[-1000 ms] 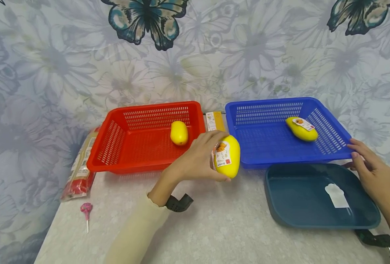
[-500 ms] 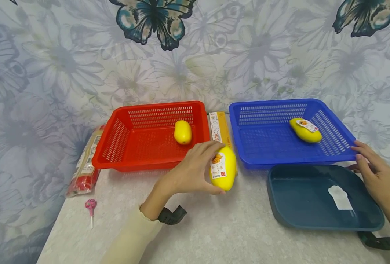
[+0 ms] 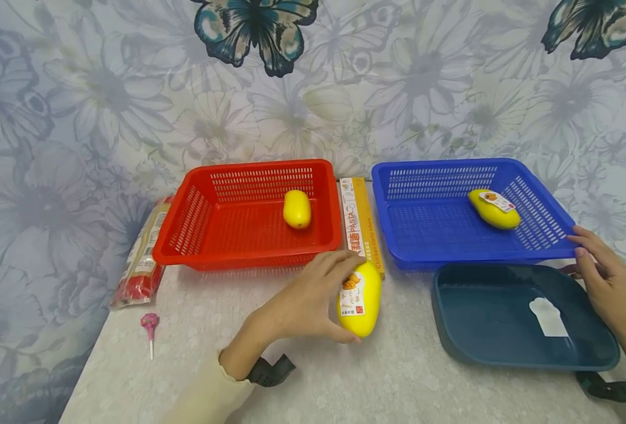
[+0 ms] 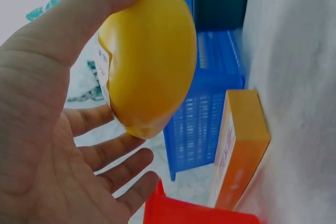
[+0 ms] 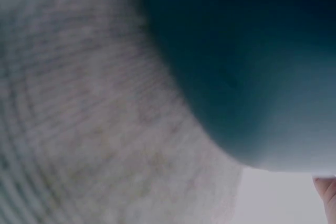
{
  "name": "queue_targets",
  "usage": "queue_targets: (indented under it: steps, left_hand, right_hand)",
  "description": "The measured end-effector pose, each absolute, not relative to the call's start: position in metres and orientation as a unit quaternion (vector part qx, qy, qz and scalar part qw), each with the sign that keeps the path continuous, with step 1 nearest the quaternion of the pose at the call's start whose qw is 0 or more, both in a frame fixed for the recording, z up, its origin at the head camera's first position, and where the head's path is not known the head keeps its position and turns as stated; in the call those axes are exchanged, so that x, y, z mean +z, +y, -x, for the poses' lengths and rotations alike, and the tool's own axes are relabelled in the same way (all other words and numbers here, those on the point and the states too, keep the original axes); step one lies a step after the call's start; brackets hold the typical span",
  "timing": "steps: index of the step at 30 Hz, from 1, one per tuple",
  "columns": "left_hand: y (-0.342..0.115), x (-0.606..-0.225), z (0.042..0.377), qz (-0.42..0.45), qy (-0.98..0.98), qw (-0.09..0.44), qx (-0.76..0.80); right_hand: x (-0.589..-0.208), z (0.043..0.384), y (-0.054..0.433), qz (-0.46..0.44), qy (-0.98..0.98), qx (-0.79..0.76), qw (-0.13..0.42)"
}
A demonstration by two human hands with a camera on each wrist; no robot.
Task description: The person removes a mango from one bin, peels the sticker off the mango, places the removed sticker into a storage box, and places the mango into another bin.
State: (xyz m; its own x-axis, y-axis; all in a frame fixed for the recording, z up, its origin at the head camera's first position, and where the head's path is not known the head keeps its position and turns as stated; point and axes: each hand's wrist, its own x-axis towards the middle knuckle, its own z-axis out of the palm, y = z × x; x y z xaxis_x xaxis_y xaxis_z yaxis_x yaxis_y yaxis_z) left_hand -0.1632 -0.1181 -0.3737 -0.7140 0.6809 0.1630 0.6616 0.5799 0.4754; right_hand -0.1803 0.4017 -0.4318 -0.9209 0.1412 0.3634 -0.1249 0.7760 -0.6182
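My left hand (image 3: 313,297) holds a yellow mango (image 3: 363,303) between thumb and fingers, above the table in front of the pasta box. A white label with a fruit picture faces up on it. In the left wrist view the thumb lies across the mango (image 4: 152,61), and the lower fingers are spread apart from it. At the right, my right hand (image 3: 612,285) grips the front right corner of the blue basket (image 3: 429,257); some of its fingers are hidden under the rim. A labelled mango (image 3: 495,211) lies in this basket. Another yellow mango (image 3: 297,209) lies in the red basket (image 3: 249,259).
Between the baskets lies a pasta box (image 3: 363,224). A dark teal tray (image 3: 482,330) with a white paper piece (image 3: 548,318) stands before the blue basket. At the left are a plastic packet (image 3: 143,259) and a pink lollipop (image 3: 150,327). A patterned wall backs the table.
My left hand has drawn the mango down and back toward me, away from the baskets, uncovering more of the pasta box. My right hand stays at the basket corner. The head view has shifted slightly.
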Motion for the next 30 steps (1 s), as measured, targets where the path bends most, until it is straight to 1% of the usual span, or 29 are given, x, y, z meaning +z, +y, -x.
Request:
queue_targets:
  steps: [3, 8, 13, 22, 30]
  left_hand:
    - [-0.118, -0.377, 0.159, -0.384, 0.887, 0.024, 0.255]
    - [-0.122, -0.389, 0.157, -0.368, 0.896, 0.034, 0.246]
    - [-0.128, -0.404, 0.155, -0.37, 0.896, 0.026, 0.244]
    - [-0.14, -0.414, 0.151, -0.35, 0.903, 0.035, 0.247]
    - [-0.14, -0.423, 0.149, -0.362, 0.897, 0.033, 0.251]
  right_hand:
    - [-0.433, 0.18, 0.402, 0.007, -0.921, 0.335, 0.199]
    - [-0.434, 0.18, 0.403, 0.005, -0.918, 0.341, 0.202]
    - [-0.434, 0.182, 0.403, -0.007, -0.914, 0.35, 0.204]
    - [-0.433, 0.185, 0.407, -0.053, -0.907, 0.368, 0.196]
    - [-0.433, 0.185, 0.405, -0.042, -0.911, 0.363, 0.191]
